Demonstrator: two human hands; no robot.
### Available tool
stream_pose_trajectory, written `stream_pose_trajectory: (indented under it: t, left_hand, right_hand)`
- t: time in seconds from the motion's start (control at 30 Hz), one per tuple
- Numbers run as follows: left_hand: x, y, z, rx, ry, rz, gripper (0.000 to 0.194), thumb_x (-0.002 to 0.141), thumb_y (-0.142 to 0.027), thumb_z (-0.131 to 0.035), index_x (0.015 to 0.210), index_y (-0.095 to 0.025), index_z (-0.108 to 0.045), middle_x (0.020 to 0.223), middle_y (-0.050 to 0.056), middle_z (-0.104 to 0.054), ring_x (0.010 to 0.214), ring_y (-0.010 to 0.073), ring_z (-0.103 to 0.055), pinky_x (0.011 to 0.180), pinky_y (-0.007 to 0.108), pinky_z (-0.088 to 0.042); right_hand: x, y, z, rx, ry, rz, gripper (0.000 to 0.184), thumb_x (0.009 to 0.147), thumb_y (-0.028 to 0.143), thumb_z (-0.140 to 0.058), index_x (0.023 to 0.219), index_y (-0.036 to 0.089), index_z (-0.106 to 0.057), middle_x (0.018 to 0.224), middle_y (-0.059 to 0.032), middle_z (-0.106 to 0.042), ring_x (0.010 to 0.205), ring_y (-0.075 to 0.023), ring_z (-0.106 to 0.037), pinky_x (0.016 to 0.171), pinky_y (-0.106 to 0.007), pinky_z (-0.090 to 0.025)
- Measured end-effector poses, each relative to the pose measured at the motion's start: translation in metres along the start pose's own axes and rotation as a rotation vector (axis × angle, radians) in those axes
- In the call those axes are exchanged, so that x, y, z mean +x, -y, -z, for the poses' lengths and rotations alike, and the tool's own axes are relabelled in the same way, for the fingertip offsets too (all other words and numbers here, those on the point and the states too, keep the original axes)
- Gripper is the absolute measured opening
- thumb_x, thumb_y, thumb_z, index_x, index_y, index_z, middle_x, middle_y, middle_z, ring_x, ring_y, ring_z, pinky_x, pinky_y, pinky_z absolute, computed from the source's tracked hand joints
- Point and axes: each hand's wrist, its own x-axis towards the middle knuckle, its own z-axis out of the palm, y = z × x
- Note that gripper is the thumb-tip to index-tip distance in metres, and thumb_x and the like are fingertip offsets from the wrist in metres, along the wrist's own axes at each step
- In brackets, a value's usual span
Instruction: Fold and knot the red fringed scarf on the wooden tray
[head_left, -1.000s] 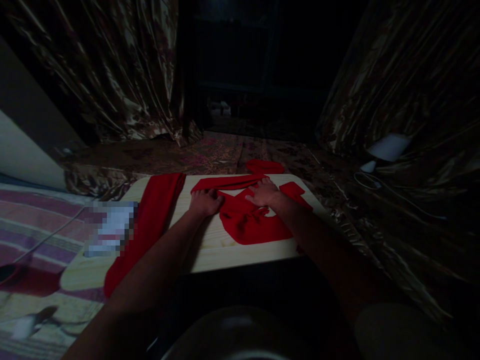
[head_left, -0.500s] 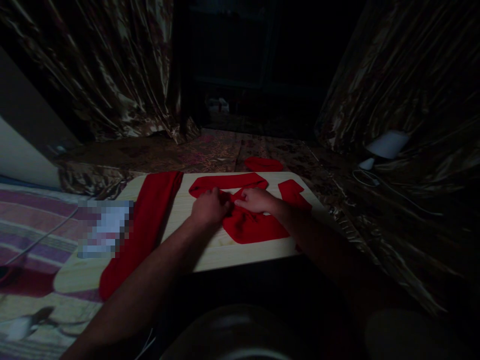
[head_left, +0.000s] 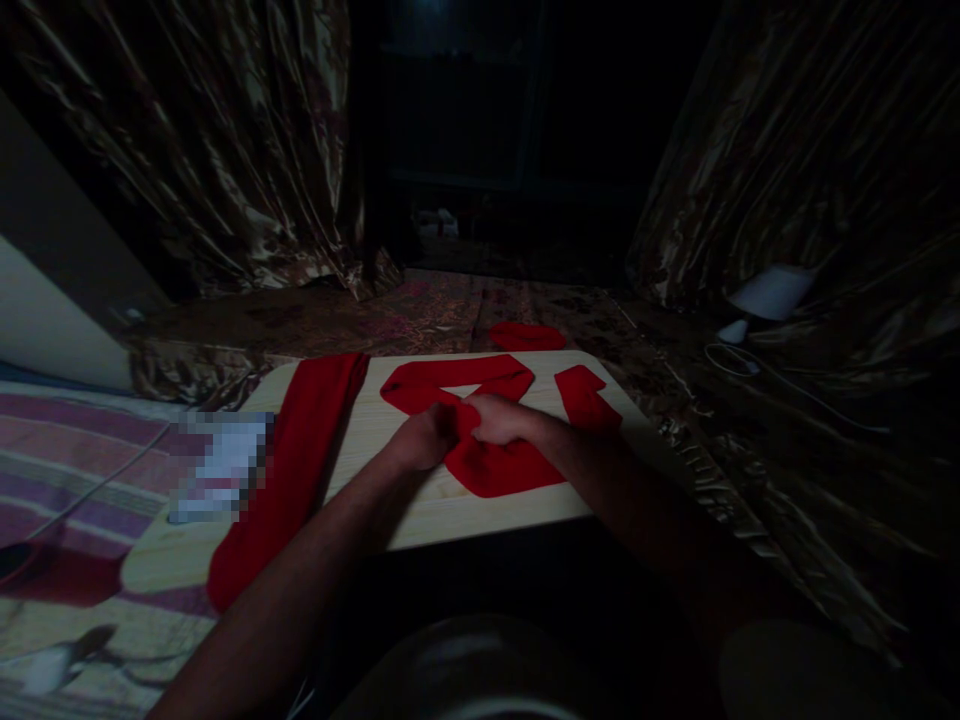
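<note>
A long red cloth strip (head_left: 510, 472) lies in bent loops on a pale wooden table (head_left: 420, 518). Its middle is pinched in my left hand (head_left: 426, 437), whose fingers are curled and partly in shadow. Close beside it, my right hand (head_left: 501, 419) is closed on the same strip, thumb towards the left hand. The cloth between them is bunched and slightly raised. A wider folded red cloth (head_left: 300, 455) runs down the table's left side, near my left forearm. Another red piece (head_left: 586, 396) with an angled end lies right of my right hand, partly hidden by the forearm.
A blurred-out pale item (head_left: 225, 465) rests at the table's left edge. Beyond the far edge lies another red cloth (head_left: 527, 337). A striped bed cover (head_left: 82, 450) is on the left, a small white lamp (head_left: 772, 292) with its cord on the right. Patterned curtains (head_left: 270, 150) hang behind.
Both hands have drawn closer together and gathered the strip between them. My left hand has turned, its fingers now tucked inward. The view has shifted slightly.
</note>
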Motion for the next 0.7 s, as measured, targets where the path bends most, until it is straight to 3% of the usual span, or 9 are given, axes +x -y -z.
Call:
stream_pose_trajectory:
  t: [0.1,0.27,0.43,0.53,0.6,0.7]
  left_hand:
    - [-0.001,-0.003,0.002,-0.047,0.05,-0.01,0.048,0.077,-0.025,-0.069,0.123,-0.016,-0.059,0.105,0.011,-0.075,0.089,0.0235,-0.071,0.077,0.031,-0.054]
    - [0.0,-0.006,0.004,-0.077,0.043,0.024,0.053,0.078,-0.028,-0.071,0.127,-0.015,-0.059,0.11,0.015,-0.075,0.094,0.0278,-0.072,0.081,0.035,-0.055]
    - [0.002,-0.007,0.01,-0.035,0.044,-0.038,0.039,0.08,-0.032,-0.068,0.116,-0.015,-0.069,0.108,0.017,-0.075,0.095,0.0346,-0.072,0.079,0.04,-0.055]
    - [0.002,-0.007,0.013,0.024,0.061,-0.046,0.033,0.083,-0.037,-0.063,0.107,-0.016,-0.073,0.1,0.016,-0.077,0.091,0.0338,-0.072,0.075,0.038,-0.055]
    - [0.002,-0.007,0.016,0.065,0.083,-0.049,0.032,0.084,-0.039,-0.061,0.104,-0.017,-0.075,0.097,0.016,-0.077,0.088,0.0325,-0.072,0.076,0.038,-0.054]
    - [0.002,-0.007,0.02,0.139,0.141,-0.033,0.032,0.083,-0.039,-0.06,0.102,-0.018,-0.076,0.096,0.016,-0.077,0.088,0.0324,-0.072,0.077,0.038,-0.053]
  right_hand:
    - [0.003,-0.005,0.003,0.172,-0.043,-0.046,0.051,0.077,0.013,-0.067,0.127,0.018,-0.064,0.099,-0.0058,-0.076,0.067,-0.015,-0.067,0.051,-0.019,-0.045]
    - [0.002,-0.031,0.018,0.581,-0.035,0.023,0.057,0.068,0.007,-0.058,0.123,0.017,-0.069,0.1,-0.0036,-0.076,0.076,-0.0157,-0.069,0.064,-0.022,-0.052]
    - [-0.014,-0.057,0.034,0.706,0.099,-0.023,0.05,0.056,0.01,-0.058,0.102,0.016,-0.075,0.088,-0.0019,-0.076,0.08,-0.0188,-0.069,0.071,-0.025,-0.054]
    - [-0.022,-0.067,0.04,0.815,0.078,-0.015,0.054,0.054,0.013,-0.055,0.104,0.016,-0.074,0.089,-0.0024,-0.077,0.083,-0.0194,-0.07,0.078,-0.027,-0.055]
    - [-0.025,-0.072,0.043,0.758,0.04,-0.009,0.055,0.055,0.013,-0.054,0.105,0.017,-0.074,0.093,-0.0027,-0.077,0.086,-0.0193,-0.07,0.08,-0.028,-0.054]
    - [-0.026,-0.077,0.046,0.387,0.105,-0.043,0.049,0.057,0.012,-0.056,0.102,0.019,-0.077,0.096,-0.0021,-0.078,0.086,-0.0197,-0.069,0.078,-0.026,-0.051]
